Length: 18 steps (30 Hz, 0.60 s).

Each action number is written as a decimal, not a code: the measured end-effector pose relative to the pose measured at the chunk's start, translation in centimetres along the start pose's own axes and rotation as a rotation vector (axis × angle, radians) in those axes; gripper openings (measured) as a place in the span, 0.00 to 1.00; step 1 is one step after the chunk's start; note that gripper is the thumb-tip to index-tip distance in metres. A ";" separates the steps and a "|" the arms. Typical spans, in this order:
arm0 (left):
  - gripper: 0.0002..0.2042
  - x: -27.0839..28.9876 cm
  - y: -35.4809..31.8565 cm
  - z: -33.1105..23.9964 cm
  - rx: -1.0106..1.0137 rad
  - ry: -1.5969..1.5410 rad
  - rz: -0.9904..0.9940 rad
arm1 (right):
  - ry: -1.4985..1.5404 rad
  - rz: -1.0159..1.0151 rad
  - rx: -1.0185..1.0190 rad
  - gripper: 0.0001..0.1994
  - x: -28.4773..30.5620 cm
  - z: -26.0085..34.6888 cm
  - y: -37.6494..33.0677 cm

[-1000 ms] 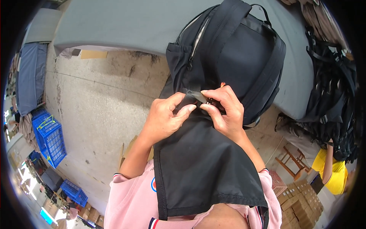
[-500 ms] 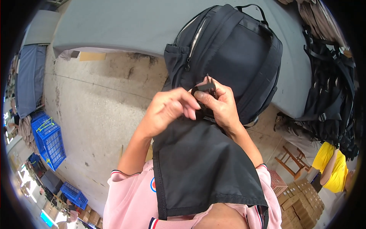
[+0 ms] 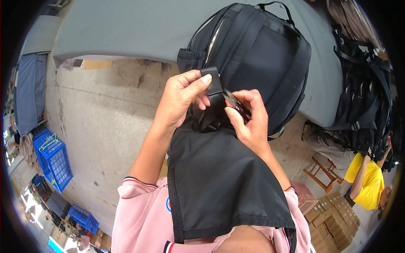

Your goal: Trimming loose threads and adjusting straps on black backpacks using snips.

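Observation:
A black backpack [image 3: 272, 71] stands against the grey-covered table, its shoulder straps and a side zip facing me. Between thumb and fingers of my left hand [image 3: 179, 93] is a flat black strap end [image 3: 212, 81], raised in front of the pack. My right hand [image 3: 253, 118] closes around small dark thread snips [image 3: 237, 104] with a touch of orange on them. Their pointed tip is right beside the strap; whether it touches the strap I cannot tell. Black fabric [image 3: 230, 177] lies over my chest and hides the pack's lower front.
The grey table cover [image 3: 126, 29] stretches across the far side. More black bags [image 3: 358, 97] are piled at the right. Beyond them are a person in yellow [image 3: 368, 181], a wooden stool [image 3: 324, 173] and stacked cartons [image 3: 333, 221]. Blue crates [image 3: 55, 158] stand at the left.
The hands have drawn apart. My left hand has risen, and the strap end shows flat in it. My right hand has dropped slightly, with the snips now in plain sight.

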<state>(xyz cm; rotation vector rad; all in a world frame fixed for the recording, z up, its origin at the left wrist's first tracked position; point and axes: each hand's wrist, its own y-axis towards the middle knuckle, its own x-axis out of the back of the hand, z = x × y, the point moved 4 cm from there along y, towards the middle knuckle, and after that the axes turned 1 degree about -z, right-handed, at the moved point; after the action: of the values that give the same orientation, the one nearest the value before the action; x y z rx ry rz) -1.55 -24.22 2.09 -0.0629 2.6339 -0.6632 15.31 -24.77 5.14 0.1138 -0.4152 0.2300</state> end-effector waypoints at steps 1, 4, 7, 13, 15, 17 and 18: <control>0.11 0.1 0.0 0.0 0.011 -0.008 0.011 | -0.101 -0.001 0.051 0.14 0.5 0.5 0.0; 0.09 -0.5 -0.3 -0.6 0.030 -0.010 0.021 | -0.227 -0.027 0.180 0.13 0.8 1.7 0.6; 0.09 -0.8 -0.4 -0.5 0.030 0.005 0.022 | -0.308 -0.039 0.258 0.13 0.7 2.4 1.0; 0.09 -0.6 -0.6 -0.7 -0.002 0.072 0.020 | -0.485 0.029 0.391 0.13 0.9 2.8 0.5; 0.10 -0.5 -0.7 -0.6 -0.007 0.085 0.026 | -0.414 0.057 0.347 0.13 1.6 2.8 0.2; 0.12 -0.7 -0.8 -0.9 -0.027 0.130 0.046 | -0.345 0.084 0.302 0.13 2.3 3.1 0.4; 0.12 -0.9 -0.8 -1.0 -0.026 0.129 0.048 | -0.398 0.110 0.304 0.13 2.6 3.5 0.8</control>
<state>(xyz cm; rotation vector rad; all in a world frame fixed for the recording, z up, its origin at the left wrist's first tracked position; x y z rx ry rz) -1.17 -24.32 3.61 0.0365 2.7585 -0.6368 16.09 -23.98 9.45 0.4406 -0.7819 0.3802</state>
